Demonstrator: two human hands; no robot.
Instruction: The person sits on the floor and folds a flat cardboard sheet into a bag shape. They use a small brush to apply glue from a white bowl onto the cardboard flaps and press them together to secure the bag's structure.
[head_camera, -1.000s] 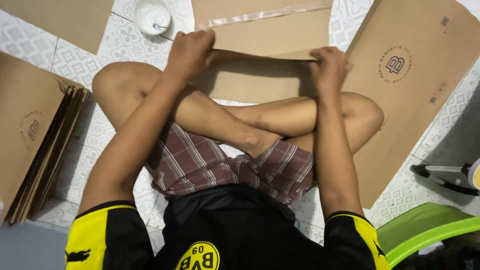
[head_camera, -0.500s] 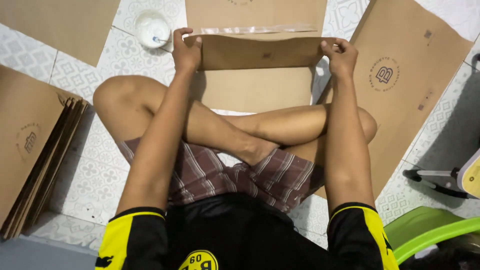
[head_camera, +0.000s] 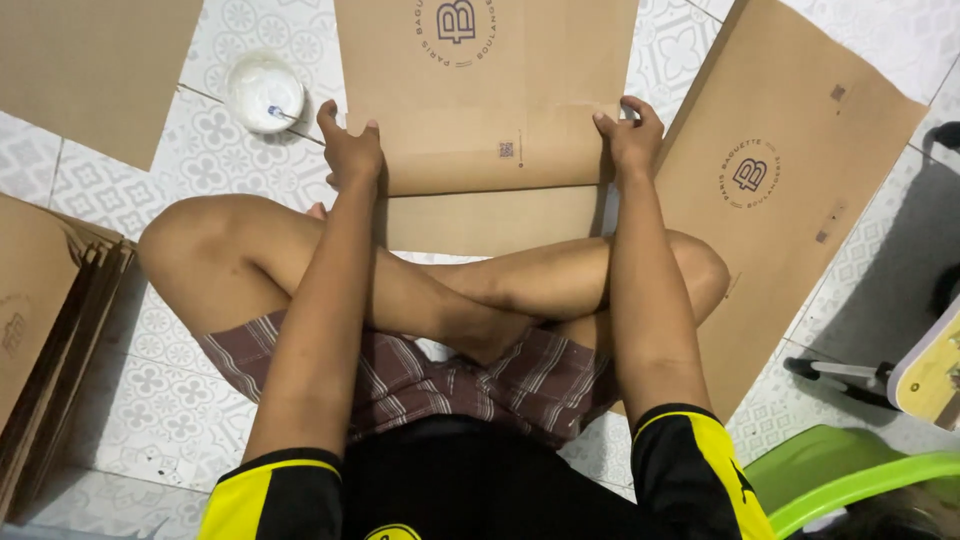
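A flat brown paper bag (head_camera: 490, 120) with a round printed emblem lies on the tiled floor in front of my crossed legs. Its near edge is folded over into a flap. My left hand (head_camera: 350, 150) presses down on the left end of that fold, fingers spread on the paper. At the right end of the fold my right hand (head_camera: 630, 135) presses down as well. Both forearms reach over my knees.
Another flat brown bag (head_camera: 790, 190) lies to the right, and a stack of bags (head_camera: 50, 330) sits at the left. A brown sheet (head_camera: 90, 70) lies top left. A small white bowl (head_camera: 263, 92) stands beside the left hand. A green plastic stool (head_camera: 850, 470) is at bottom right.
The lifted flap has been folded down flat onto the bag. Both hands moved from holding its edge up to pressing on the crease.
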